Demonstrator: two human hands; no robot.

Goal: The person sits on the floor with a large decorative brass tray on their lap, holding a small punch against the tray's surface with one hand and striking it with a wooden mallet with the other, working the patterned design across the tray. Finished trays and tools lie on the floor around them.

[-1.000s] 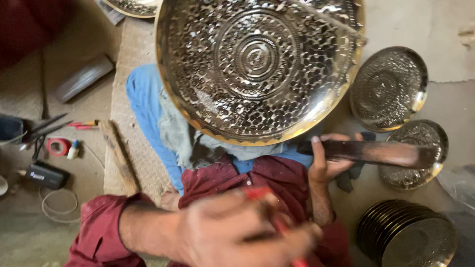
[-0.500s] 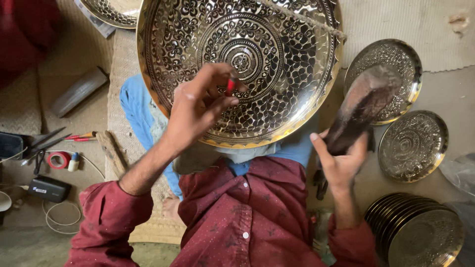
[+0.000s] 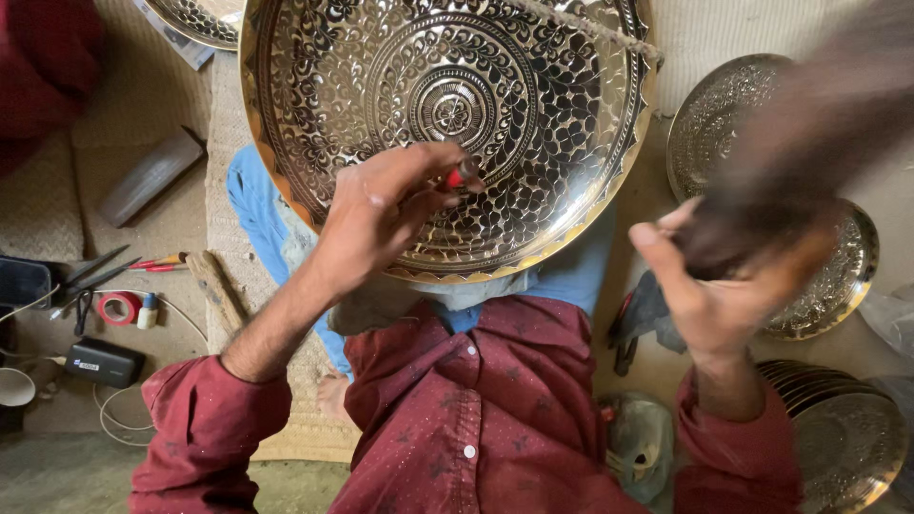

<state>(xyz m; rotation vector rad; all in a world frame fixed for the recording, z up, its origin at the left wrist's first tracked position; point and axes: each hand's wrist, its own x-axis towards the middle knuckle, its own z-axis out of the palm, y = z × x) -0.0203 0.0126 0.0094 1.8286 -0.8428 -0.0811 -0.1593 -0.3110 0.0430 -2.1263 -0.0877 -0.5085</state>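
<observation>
The big engraved brass bowl [image 3: 447,133] stands tilted on the person's lap, its patterned hollow facing the camera, and everything here lies around it. The left hand [image 3: 381,214] is against the lower inner wall of the bowl, just below its central rosette, fingers pinched on a small red-handled tool [image 3: 464,174]. The tool's tip points up and toward the rosette, so its long axis runs from the lower rim toward the centre, and it appears to touch the metal. The right hand [image 3: 709,290] is off the bowl's right rim, well clear of it, clenched round the handle of a dark hammer [image 3: 790,152], which is blurred with motion; its shaft runs up and right, away from the bowl. From that hand the tool's butt lies to the left and slightly up, so the left hand is the one at the bowl and the right hand the farther. Right of the bowl lie smaller engraved plates [image 3: 724,114]; below those, a stack of plates [image 3: 838,428]. Left of the bowl lie scissors [image 3: 90,276] and a tape roll [image 3: 118,307].
</observation>
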